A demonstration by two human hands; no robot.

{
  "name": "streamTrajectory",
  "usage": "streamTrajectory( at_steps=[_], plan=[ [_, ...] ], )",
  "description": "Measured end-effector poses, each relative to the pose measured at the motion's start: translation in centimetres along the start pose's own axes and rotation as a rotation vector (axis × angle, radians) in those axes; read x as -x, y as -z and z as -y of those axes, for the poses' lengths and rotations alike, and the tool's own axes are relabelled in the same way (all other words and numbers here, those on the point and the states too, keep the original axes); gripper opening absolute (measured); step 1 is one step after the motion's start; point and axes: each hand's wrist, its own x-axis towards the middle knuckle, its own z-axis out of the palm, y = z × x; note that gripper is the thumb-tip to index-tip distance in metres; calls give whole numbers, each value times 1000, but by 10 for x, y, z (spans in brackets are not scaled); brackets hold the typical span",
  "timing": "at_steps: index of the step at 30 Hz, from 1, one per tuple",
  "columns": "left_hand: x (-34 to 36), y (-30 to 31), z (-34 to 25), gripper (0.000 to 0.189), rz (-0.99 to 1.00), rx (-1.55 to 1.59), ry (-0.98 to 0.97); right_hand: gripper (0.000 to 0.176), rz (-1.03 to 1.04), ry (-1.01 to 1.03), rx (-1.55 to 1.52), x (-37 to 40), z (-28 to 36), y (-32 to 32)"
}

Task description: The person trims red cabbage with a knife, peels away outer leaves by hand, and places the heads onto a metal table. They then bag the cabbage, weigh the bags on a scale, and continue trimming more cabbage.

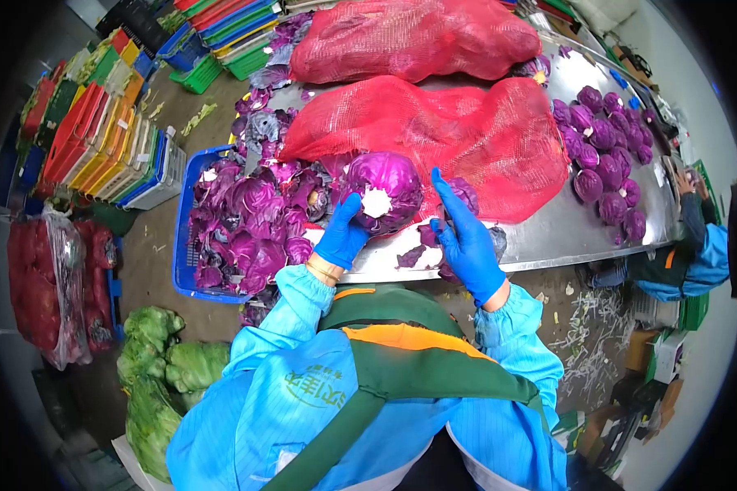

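My left hand (341,235), in a blue glove, grips a red cabbage (393,178) from its lower left side. The cabbage's pale cut stem end is turned toward me. To its right, my gloved right hand (471,250) is held apart from the cabbage, fingers stretched out and thumb spread; I make out nothing in it. Behind the cabbage lies a red mesh sack (483,139). Purple leaf scraps (418,255) and part of another red cabbage (464,195) are close to my right hand on the metal table (549,237).
A blue crate (184,262) heaped with loose purple leaves (250,209) stands at the left. Another mesh sack (409,41) lies at the back. Several trimmed cabbages (610,168) sit on the right. A co-worker's blue sleeve (715,250) shows at far right. Stacked crates (106,139) stand left.
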Motion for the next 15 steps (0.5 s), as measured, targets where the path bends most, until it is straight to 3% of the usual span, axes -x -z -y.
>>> streamTrajectory(
  at_steps=[3, 4, 7, 9, 10, 15],
  plan=[
    [5, -20, -5, 51, 3, 2, 4, 62, 58, 117, 196, -4, -5, 3],
    [10, -34, -9, 57, 19, -125, -8, 66, 80, 152, 270, -5, -1, 5],
    [14, -45, -11, 69, 18, -340, -4, 63, 181, 24, 92, -5, 13, 10],
    [11, -42, -13, 79, -24, -492, 65, 69, 200, 33, 161, -3, 8, 11],
    [8, -41, -11, 79, -18, -493, 69, 76, 225, 46, 227, -3, 4, 12],
    [10, -72, -11, 75, 39, -599, 124, 78, 194, 40, 318, 5, -10, 11]
  ],
)
